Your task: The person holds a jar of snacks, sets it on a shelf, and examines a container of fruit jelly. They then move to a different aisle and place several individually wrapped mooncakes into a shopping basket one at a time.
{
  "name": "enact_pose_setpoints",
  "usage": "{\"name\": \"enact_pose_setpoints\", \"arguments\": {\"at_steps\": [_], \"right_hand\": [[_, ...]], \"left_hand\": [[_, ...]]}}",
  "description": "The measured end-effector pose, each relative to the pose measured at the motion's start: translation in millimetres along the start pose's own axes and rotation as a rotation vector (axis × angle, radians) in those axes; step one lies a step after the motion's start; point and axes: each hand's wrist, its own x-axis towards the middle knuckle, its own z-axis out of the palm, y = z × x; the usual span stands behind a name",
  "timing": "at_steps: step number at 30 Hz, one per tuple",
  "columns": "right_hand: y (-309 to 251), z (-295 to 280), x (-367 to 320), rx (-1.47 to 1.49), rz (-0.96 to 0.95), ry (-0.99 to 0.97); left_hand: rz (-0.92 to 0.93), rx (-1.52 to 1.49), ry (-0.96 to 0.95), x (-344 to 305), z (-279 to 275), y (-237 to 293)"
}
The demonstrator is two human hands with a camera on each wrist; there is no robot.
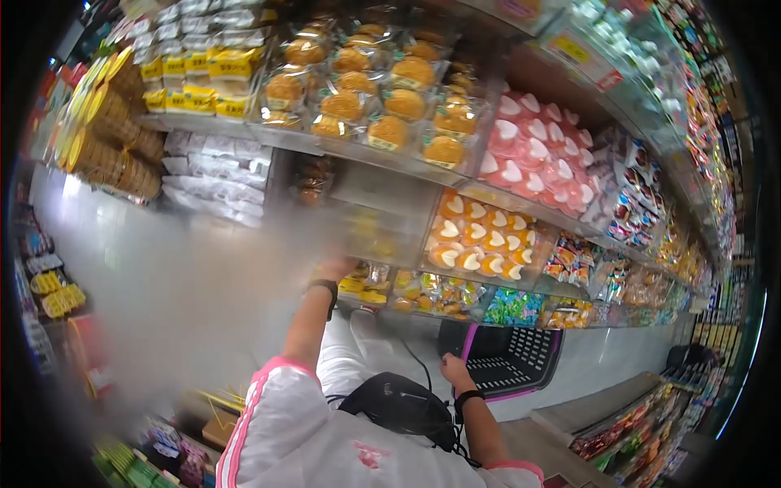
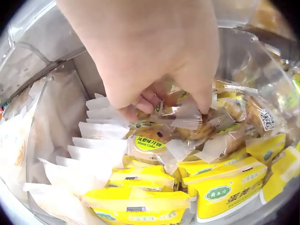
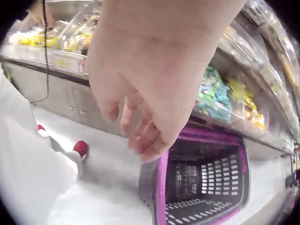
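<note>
In the left wrist view my left hand (image 2: 154, 61) reaches down into a clear bin, fingers and thumb curled round a clear-wrapped moon cake (image 2: 180, 112). Another moon cake with a yellow-green label (image 2: 149, 143) lies just below the fingers. Yellow cake packets (image 2: 229, 187) fill the front of the bin, and white packets (image 2: 93, 154) stand in a row at its left. My right hand (image 3: 140, 93) hangs with loosely curled fingers and holds nothing. Beneath and beside it is a dark basket with a purple rim (image 3: 161, 187), overlapped by the fingertips in the right wrist view.
Above the left hand, shelves hold wrapped round buns (image 1: 354, 81) and pink heart-topped cakes (image 1: 533, 150). Orange heart-topped cakes (image 1: 480, 236) sit right of it. Stacked round tubs (image 1: 114, 130) stand at the left. A black bag (image 1: 399, 411) hangs at the person's waist. A low shelf (image 1: 602, 403) is at the right.
</note>
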Motion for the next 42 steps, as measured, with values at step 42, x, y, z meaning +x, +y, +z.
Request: {"name": "enact_pose_setpoints", "arguments": {"at_steps": [42], "right_hand": [[-260, -82, 158, 0.152, -0.280, 0.067]], "left_hand": [[-0.512, -0.887, 0.155, -191, -115, -72]]}}
